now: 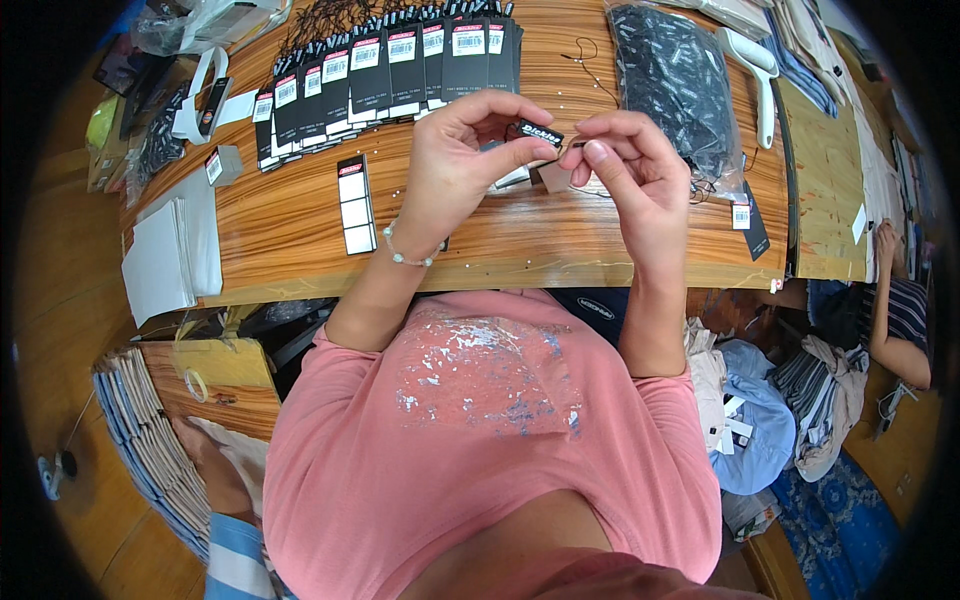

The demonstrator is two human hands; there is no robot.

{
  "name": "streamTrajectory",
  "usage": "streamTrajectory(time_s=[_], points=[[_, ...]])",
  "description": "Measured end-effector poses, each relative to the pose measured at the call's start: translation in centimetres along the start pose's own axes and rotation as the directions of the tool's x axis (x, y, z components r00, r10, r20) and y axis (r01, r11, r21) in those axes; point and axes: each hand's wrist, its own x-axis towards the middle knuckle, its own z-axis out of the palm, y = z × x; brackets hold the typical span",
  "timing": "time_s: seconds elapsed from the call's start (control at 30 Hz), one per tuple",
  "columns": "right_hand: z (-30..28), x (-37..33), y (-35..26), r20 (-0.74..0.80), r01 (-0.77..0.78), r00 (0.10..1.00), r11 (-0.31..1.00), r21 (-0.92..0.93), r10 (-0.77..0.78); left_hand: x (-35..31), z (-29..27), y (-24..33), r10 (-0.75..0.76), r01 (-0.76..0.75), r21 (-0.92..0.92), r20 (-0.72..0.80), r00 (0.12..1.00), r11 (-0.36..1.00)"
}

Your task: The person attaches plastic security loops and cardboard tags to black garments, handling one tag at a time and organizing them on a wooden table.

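Above the wooden table (560,240), my left hand (470,150) pinches a small black plastic tag seal (540,133) with white lettering between thumb and fingers. Close beside it, my right hand (640,170) is closed, its thumb and forefinger pinching what looks like the thin dark cord of the seal. A hang tag seems to dangle below the fingers, mostly hidden by my hands. Beyond my left hand stand overlapping rows of black hang tags (370,80) with white stickers and dark cords. A narrow strip of white labels (356,210) lies left of my left forearm.
A clear bag of black string seals (668,85) lies at the back right, beside a white handheld tool (762,80). White paper sheets (160,255) lie at the left. Folded trousers (150,440) are stacked lower left. Another person's arm (885,300) shows at far right.
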Motion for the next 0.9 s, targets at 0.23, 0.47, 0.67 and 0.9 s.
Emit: streamTrajectory(time_s=[0.23, 0.47, 0.67, 0.9], points=[[0.4, -0.3, 0.5, -0.025, 0.008, 1.0, 0.998, 0.061, -0.007, -0.1, 0.1, -0.4, 0.058, -0.058, -0.003, 0.022, 0.998, 0.998], [-0.1, -0.4, 0.2, 0.067, -0.081, 0.995, 0.995, 0.059, 0.077, -0.1, -0.2, -0.6, 0.025, -0.022, -0.043, 0.073, 0.997, 0.999], [-0.6, -0.5, -0.2, 0.227, -0.191, 0.962, 0.97, 0.148, 0.155, 0.2, -1.1, -0.1, -0.09, 0.088, 0.014, 0.188, 0.978, 0.996], [-0.9, -0.5, 0.4, 0.23, -0.134, 0.968, 0.984, 0.119, 0.103, 0.4, -1.3, 1.0, -0.17, 0.184, -0.024, 0.285, 0.943, 0.983]])
